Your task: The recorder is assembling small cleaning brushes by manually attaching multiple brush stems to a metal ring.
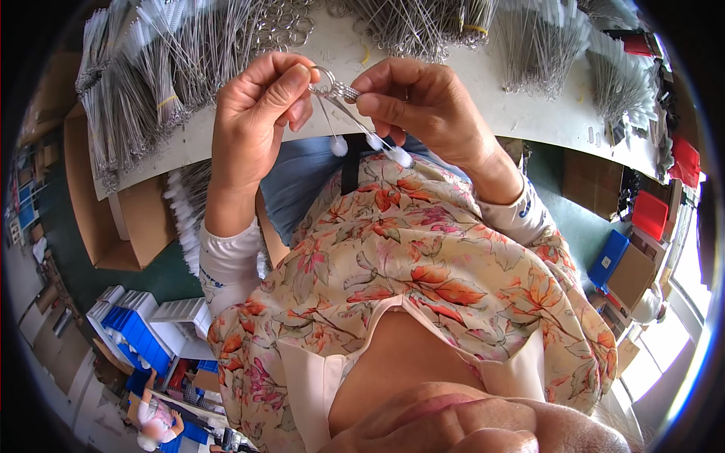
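Observation:
My left hand pinches a metal split ring between thumb and fingertips. My right hand is closed on the looped wire ends of small brushes, which meet the ring. Below the hands hang three fluffy white brush tips on thin wire stems. Both hands are held in front of my body at the table's near edge. The fingers partly cover the loops, so I cannot tell how many are on the ring.
Bundles of wire brushes lie on the pale table at left, with more bundles at right. A heap of loose metal rings lies behind my left hand. Cardboard boxes stand at left. Another person is at the lower left.

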### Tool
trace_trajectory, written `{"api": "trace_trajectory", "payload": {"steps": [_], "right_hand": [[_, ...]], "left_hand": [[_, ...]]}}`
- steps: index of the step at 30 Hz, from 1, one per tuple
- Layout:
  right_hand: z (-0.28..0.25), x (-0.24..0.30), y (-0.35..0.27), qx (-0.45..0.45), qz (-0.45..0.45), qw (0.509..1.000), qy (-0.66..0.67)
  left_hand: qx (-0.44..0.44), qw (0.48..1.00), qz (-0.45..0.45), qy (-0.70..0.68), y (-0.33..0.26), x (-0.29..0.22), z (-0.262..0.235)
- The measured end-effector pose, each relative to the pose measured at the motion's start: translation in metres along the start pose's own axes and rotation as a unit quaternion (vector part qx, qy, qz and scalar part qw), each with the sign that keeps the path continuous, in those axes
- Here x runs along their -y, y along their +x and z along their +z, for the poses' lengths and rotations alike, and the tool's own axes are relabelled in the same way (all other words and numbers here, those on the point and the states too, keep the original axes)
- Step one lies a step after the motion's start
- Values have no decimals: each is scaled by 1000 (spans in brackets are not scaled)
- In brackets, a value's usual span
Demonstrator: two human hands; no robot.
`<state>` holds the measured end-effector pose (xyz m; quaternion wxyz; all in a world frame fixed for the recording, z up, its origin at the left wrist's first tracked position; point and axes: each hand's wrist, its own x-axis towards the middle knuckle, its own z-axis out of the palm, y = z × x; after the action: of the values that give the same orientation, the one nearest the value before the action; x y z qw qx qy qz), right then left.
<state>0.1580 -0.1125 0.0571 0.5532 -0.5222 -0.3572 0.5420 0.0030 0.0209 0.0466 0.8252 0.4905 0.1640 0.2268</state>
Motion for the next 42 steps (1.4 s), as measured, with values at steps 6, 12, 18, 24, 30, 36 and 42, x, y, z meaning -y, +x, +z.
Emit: {"api": "trace_trajectory", "payload": {"steps": [6,12,18,24,30,36,42], "right_hand": [[0,5,12,-4,-26,996,-89],[4,3,18,44,-29,997,-62],[12,-9,23,29,-44,998,-35],[42,-29,29,-4,-113,985,131],[23,-22,15,44,-157,984,-73],[50,8,5,215,161,882,387],[36,-3,27,283,70,888,356]], "left_hand": [[10,891,163,424,-1,-14,4],[-42,999,18,30,-5,-10,-10],[-2,937,69,341,-15,-24,-6],[-54,989,132,28,-11,-15,-1],[-49,971,232,26,-10,-26,17],[197,845,337,365,-50,-50,73],[235,604,441,621,-65,15,44]]}}
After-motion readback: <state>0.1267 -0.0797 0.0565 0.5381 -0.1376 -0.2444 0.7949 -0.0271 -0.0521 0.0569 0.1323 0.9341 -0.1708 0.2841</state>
